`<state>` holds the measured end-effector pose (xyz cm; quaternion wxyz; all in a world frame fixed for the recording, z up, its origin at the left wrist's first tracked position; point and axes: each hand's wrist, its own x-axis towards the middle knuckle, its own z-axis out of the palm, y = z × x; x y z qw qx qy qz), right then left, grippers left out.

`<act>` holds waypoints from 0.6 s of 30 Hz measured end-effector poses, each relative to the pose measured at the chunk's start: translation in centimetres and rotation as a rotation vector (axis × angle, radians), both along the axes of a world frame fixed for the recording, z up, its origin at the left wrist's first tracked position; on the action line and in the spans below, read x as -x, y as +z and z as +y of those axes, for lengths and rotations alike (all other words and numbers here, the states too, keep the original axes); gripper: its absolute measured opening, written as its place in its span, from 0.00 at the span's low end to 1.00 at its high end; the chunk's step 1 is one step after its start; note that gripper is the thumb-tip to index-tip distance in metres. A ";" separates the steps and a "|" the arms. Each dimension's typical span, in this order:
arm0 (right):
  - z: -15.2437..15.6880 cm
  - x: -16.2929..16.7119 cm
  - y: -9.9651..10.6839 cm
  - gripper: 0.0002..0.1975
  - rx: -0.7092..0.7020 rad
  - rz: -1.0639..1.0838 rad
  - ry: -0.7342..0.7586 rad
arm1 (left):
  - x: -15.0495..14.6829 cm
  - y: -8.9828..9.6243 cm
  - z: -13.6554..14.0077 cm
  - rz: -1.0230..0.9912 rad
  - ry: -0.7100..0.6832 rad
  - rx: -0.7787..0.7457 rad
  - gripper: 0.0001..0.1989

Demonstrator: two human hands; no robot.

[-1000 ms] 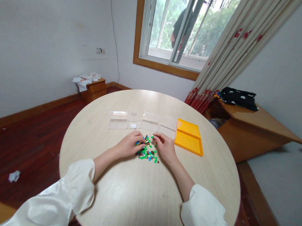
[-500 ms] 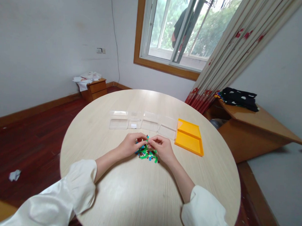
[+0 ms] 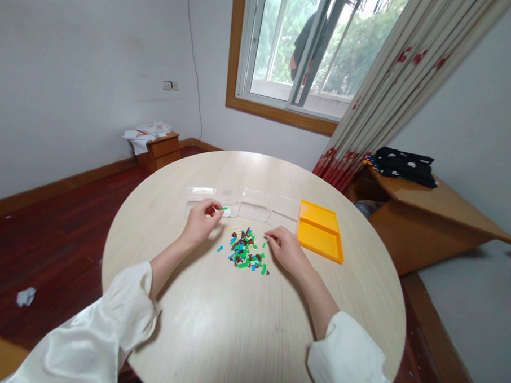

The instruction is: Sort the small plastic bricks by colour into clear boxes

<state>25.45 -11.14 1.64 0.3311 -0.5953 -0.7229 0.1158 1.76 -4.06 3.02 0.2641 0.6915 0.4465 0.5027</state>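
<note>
A small green building brick (image 3: 223, 209) is pinched between the thumb and fingers of my left hand (image 3: 200, 222), over the front of a small clear plastic box (image 3: 233, 204) with a white label. My right hand (image 3: 287, 247) is closed in a pinch just right of the pile; whatever its fingertips hold is too small to make out. Between and a little below the hands lies a loose pile of small bricks (image 3: 245, 251) in green, blue, brown and pale yellow. One blue piece (image 3: 220, 248) sits apart on its left side.
More open clear boxes (image 3: 253, 212) stand in a row behind the pile. An open yellow case (image 3: 321, 246) ends the row at the right. All are on a round wooden table (image 3: 232, 337). A person (image 3: 305, 44) shows outside the window.
My hands have parted from over the pile. The left has moved left and away from me with the green brick; the right has shifted slightly right, uncovering the pile.
</note>
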 end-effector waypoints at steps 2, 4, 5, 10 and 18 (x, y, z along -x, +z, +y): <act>-0.2 0.1 0.1 0.11 0.024 -0.040 0.058 | 1.2 0.2 0.9 0.056 0.118 -0.029 0.03; -0.4 0.2 0.3 0.12 0.069 -0.074 0.094 | 2.3 0.4 1.6 0.151 0.189 -0.030 0.03; -0.5 0.3 0.4 0.12 0.093 -0.086 0.104 | 2.7 0.4 1.9 0.200 0.217 -0.029 0.03; -0.6 0.4 0.4 0.09 0.155 -0.090 0.099 | 4.0 -0.1 2.6 0.407 0.318 -0.017 0.06; -0.5 0.6 0.4 0.07 0.147 -0.121 0.081 | 4.3 -0.4 2.6 0.537 0.355 0.038 0.08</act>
